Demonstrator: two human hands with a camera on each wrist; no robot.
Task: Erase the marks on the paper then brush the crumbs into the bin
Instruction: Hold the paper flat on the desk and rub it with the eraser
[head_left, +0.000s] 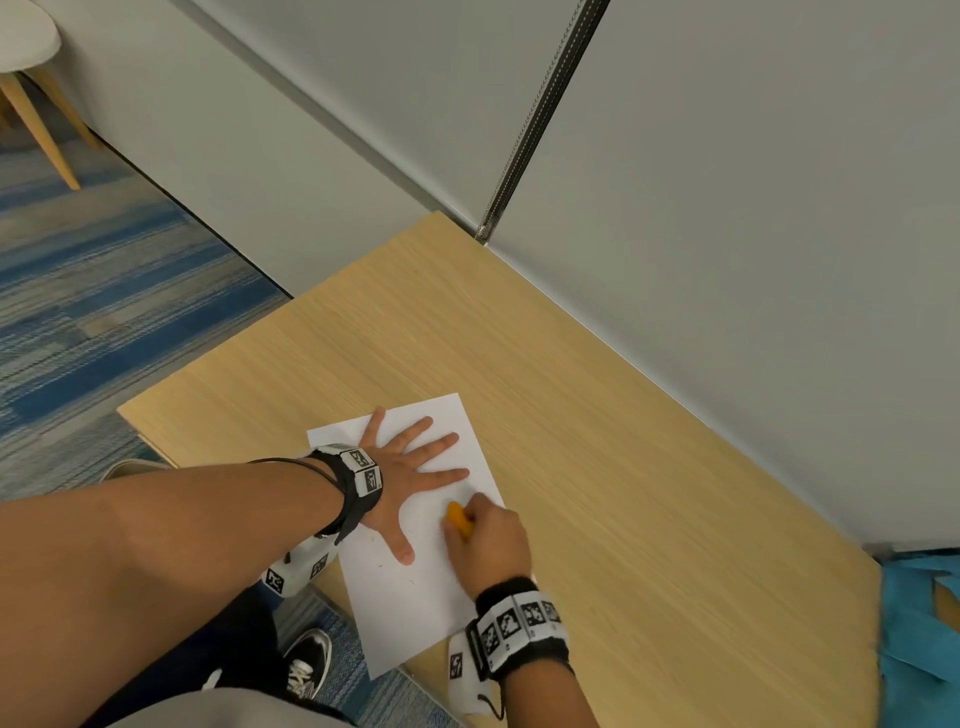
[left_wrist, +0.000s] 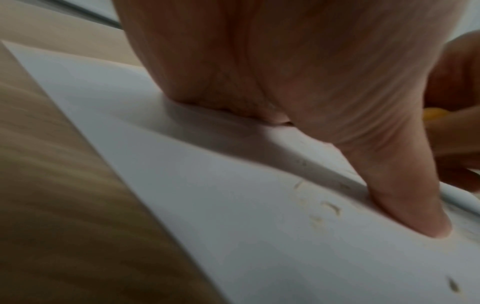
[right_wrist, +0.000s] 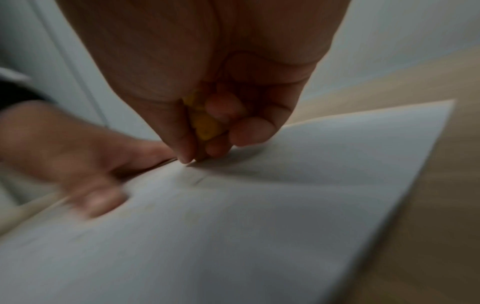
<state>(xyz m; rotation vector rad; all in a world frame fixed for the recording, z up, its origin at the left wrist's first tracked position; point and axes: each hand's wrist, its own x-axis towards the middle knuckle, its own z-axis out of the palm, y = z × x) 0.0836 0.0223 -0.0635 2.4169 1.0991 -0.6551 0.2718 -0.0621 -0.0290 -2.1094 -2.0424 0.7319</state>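
Observation:
A white sheet of paper (head_left: 415, 597) lies on the wooden table (head_left: 623, 467), its near corner overhanging the front edge. My left hand (head_left: 410, 467) presses flat on the sheet with fingers spread. My right hand (head_left: 488, 540) grips a yellow eraser (head_left: 460, 518) and holds its tip against the paper beside the left index finger. In the right wrist view the eraser (right_wrist: 205, 125) is pinched between thumb and fingers, touching the paper (right_wrist: 233, 226) near a faint dark mark (right_wrist: 198, 181). Eraser crumbs (left_wrist: 330, 207) lie by the left thumb (left_wrist: 405, 195) on the paper (left_wrist: 207, 195).
A grey wall (head_left: 727, 208) runs along the table's far side. Blue material (head_left: 919, 623) lies at the table's right end. Blue patterned carpet (head_left: 104, 291) and a chair's wooden legs (head_left: 36, 119) are to the left. My shoe (head_left: 306, 665) shows below the table edge.

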